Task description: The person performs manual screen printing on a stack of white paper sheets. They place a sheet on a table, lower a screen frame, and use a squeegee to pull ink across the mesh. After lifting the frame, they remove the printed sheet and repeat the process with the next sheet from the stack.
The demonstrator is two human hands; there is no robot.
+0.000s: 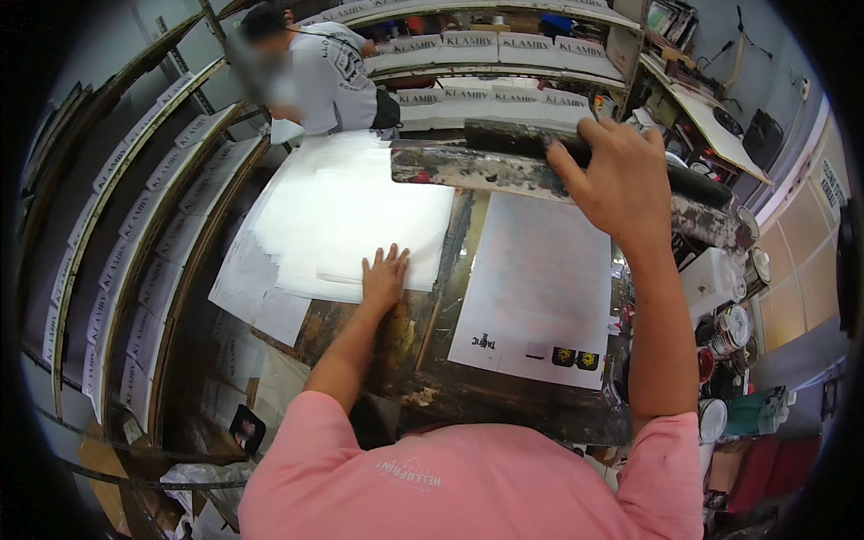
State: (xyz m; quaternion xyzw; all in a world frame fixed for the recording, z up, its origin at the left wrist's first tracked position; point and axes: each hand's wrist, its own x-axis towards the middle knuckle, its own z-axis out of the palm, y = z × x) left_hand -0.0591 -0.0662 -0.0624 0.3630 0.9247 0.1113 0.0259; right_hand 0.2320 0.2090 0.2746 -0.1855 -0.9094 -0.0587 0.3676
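My left hand (pixel 387 277) lies with its fingers spread on the near right edge of a fanned stack of white paper sheets (pixel 346 211). My right hand (pixel 623 175) is raised and wrapped around the near bar of a paint-stained printing frame (pixel 486 171). A dark, rounded bar (pixel 508 136) runs along the top of that frame, partly behind my fingers. Below the frame, a single printed sheet (pixel 531 288) rests on the dark board, with small black and yellow marks along its near edge. The frame hides its far end.
Racks of laid-out sheets (pixel 171 171) stand on the left, and more shelves (pixel 504 49) at the back. Beyond the stack is another person (pixel 337 76) in a grey shirt. Paint cans (pixel 731 328) crowd the right side of the stained worktable (pixel 360 346).
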